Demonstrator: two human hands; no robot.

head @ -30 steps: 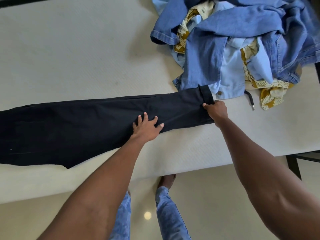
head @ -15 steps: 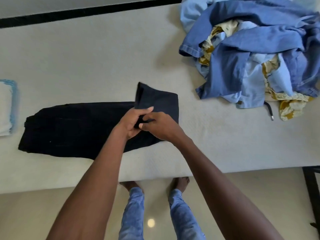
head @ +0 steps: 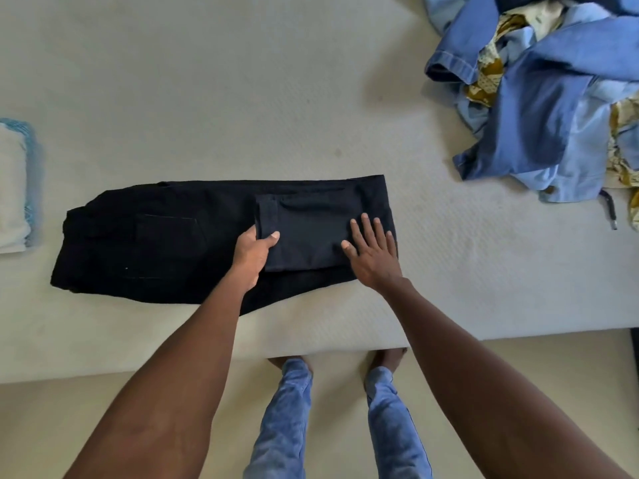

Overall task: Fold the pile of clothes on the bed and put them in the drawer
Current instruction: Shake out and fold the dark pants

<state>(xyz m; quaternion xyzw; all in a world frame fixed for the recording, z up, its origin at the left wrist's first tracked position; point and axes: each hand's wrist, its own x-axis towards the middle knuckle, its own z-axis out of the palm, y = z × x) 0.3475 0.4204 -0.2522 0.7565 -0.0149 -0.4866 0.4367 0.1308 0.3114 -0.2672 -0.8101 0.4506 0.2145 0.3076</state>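
I see the black trousers (head: 166, 243) lying flat near the front edge of the bed (head: 242, 98), a heavy matte cotton-like cloth with a stitched patch pocket showing at the seat end. The leg end is folded back over itself, making a neat rectangular flap with a cuffed hem on its left edge. My left hand (head: 254, 252) grips that hem edge, thumb on top of the flap and the other fingers curled under it. My right hand (head: 375, 252) lies flat on the right part of the flap, fingers straight and slightly spread, pressing the fold down.

The pile of clothes (head: 539, 95) sits well apart at the bed's far right: crumpled blue denim and paler blue fabric, mixed with a mustard-and-cream patterned cloth, and a dark drawcord with a metal tip hanging out. At the left edge lies a folded white item (head: 14, 188) with a light-blue knitted border. The mattress cover is off-white with a fine ribbed weave. No readable writing shows anywhere.
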